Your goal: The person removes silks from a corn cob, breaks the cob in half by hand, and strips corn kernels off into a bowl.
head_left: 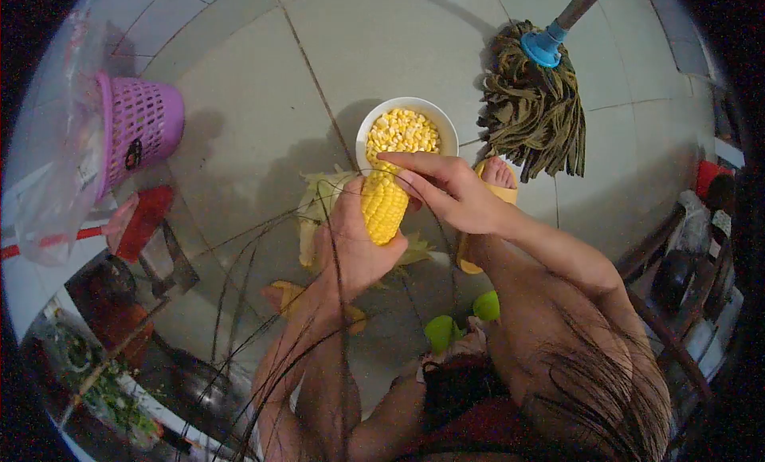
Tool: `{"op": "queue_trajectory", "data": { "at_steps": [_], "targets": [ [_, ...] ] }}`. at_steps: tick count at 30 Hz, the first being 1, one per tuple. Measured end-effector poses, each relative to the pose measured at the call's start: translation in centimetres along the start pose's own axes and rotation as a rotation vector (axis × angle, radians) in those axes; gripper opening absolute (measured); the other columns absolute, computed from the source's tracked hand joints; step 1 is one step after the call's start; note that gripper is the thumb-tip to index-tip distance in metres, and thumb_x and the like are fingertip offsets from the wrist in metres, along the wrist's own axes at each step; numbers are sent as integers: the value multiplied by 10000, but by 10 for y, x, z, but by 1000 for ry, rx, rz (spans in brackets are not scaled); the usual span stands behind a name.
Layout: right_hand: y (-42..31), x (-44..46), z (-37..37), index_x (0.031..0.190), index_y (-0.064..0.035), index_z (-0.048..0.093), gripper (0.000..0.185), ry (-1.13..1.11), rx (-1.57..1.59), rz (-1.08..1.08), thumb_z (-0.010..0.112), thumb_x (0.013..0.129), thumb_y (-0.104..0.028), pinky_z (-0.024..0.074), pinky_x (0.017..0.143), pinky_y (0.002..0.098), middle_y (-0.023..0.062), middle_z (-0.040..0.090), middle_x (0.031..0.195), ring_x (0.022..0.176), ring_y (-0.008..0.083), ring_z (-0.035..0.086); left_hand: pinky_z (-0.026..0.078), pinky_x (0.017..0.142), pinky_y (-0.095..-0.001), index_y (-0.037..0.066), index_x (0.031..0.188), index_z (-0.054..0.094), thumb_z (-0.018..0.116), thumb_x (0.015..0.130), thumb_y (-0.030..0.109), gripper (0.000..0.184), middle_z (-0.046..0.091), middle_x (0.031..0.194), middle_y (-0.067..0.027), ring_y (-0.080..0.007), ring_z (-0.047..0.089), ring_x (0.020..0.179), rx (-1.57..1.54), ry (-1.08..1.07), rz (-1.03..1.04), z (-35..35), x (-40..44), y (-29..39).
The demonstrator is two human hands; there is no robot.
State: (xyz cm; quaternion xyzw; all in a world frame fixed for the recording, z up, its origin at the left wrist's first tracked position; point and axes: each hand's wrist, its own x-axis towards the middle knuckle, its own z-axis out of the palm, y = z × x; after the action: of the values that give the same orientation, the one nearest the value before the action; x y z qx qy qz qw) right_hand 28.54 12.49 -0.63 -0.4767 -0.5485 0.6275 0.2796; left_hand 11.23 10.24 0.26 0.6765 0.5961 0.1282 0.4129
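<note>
An ear of yellow corn (pixel 384 211) is tilted with its far end over the near rim of a white bowl (pixel 449 119). My left hand (pixel 347 239) is wrapped round the cob's lower part from the left. From the right, my right hand (pixel 462 195) has its thumb and fingers closed on the cob's upper end. Loose yellow and pale corn kernels (pixel 404 131) fill much of the bowl. Pale green corn husks (pixel 317 207) lie on the floor, partly hidden behind my left hand. Dark strands of hair cross the view in front of my left hand and arm.
A brown string mop (pixel 530 103) with a blue collar stands right of the bowl. At the left are a purple plastic basket (pixel 147 127) and a red dustpan-like thing (pixel 145 223). My foot in a yellow slipper (pixel 498 189) rests on the tiled floor (pixel 239 71).
</note>
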Motion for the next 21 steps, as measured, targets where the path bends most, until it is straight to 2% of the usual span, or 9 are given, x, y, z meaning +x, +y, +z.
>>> {"op": "queue_trajectory", "data": {
  "at_steps": [5,8,11,21],
  "targets": [
    [2,-1,0,1119,25,499,317,46,-202,-194,443,881,-176,456,746,356,215,578,926,832,315,584,453,765,-420,43,1158,361,714,552,171,713,542,994,-190,-364,550,907,20,-71,-72,-7,1,8],
    [1,-2,3,1114,20,495,296,86,-330,-167,424,877,-141,464,722,382,224,573,910,795,355,580,455,758,-423,38,1156,360,708,559,168,704,543,985,-193,-367,550,899,35,-66,-45,-8,1,11],
    [7,0,10,1089,14,490,264,197,-360,-266,423,866,-111,469,688,409,220,571,880,747,373,576,454,749,-427,40,1154,361,703,566,173,694,544,978,-198,-372,549,888,38,-34,-51,-4,2,11],
    [5,-1,16,1044,17,490,220,268,-390,-213,421,862,-84,473,669,411,238,559,857,736,376,571,451,714,-439,43,1133,364,712,564,186,683,547,948,-198,-381,551,855,34,-36,-69,-1,4,14]
  ]
}}
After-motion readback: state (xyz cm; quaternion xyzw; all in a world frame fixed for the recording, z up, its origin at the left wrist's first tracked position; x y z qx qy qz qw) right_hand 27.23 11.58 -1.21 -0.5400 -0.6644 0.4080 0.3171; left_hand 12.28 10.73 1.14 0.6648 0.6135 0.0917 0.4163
